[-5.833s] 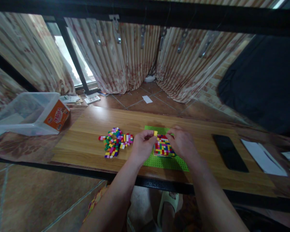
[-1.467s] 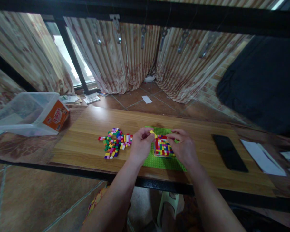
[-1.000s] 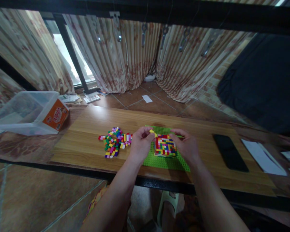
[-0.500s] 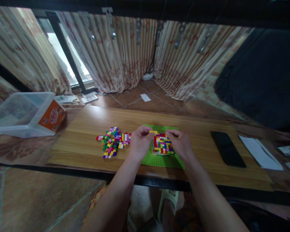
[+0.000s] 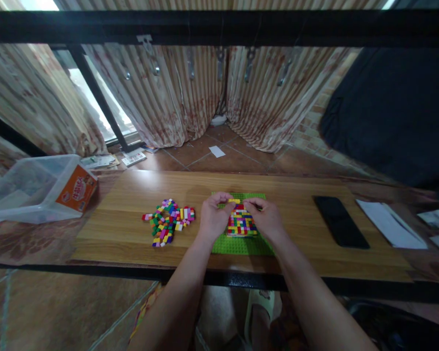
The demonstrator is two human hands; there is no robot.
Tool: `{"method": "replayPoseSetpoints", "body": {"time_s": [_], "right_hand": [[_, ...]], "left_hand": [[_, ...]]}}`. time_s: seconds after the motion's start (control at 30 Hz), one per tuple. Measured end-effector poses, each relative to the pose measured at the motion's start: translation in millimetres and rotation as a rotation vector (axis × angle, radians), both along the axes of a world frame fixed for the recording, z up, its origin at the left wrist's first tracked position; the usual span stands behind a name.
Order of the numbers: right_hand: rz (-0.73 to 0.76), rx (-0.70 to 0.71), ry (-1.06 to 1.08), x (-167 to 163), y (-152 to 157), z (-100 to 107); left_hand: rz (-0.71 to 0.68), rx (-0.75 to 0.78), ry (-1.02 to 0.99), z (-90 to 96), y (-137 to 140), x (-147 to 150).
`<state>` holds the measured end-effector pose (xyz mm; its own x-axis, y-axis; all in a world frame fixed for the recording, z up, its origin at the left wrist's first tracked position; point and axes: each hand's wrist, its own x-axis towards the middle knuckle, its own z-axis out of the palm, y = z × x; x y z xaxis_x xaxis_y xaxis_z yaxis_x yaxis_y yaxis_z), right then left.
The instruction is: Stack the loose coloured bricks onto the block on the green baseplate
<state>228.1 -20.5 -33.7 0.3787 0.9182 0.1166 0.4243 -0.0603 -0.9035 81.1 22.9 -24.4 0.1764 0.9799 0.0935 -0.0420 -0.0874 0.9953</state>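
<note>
A block of many-coloured toy bricks [image 5: 241, 223] sits on a green studded baseplate [image 5: 223, 246]. My left hand [image 5: 215, 214] is at its far left corner, thumb and forefinger closed around a yellow brick [image 5: 234, 201] at the far edge. Across from it, my right hand [image 5: 265, 214] reaches over the far right corner with thumb and fingers pinched together. Whatever lies between those right fingertips, if anything, is hidden. Left of the baseplate is a loose pile of small coloured bricks [image 5: 164, 223].
A black phone [image 5: 341, 222] lies right of the baseplate on the wooden board [image 5: 109, 229]. Beyond it are white papers [image 5: 391, 224]. A clear plastic bin [image 5: 40, 190] with an orange label stands at the left. A dark bar [image 5: 219, 29] crosses above.
The camera view has shifted, so the table sits slightly lower in the picture. Both hands stay at the block's far edge, with the right hand a little nearer the yellow brick.
</note>
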Motion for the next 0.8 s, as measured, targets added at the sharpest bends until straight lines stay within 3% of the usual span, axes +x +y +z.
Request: {"method": "replayPoseSetpoints", "body": {"time_s": [0.1,0.37,0.8], "right_hand": [[0.024,-0.022,0.089,2.1,-0.7,0.6],[0.052,-0.040,0.183,-1.8,6.5,1.2],[0.033,-0.063,0.114,-3.2,11.6,0.6]], "left_hand": [[-0.053,0.048,0.068,-3.4,1.5,5.6],[-0.081,-0.010,0.145,-14.0,8.7,6.4],[-0.109,0.012,0.167,-4.0,4.3,4.7]]}}
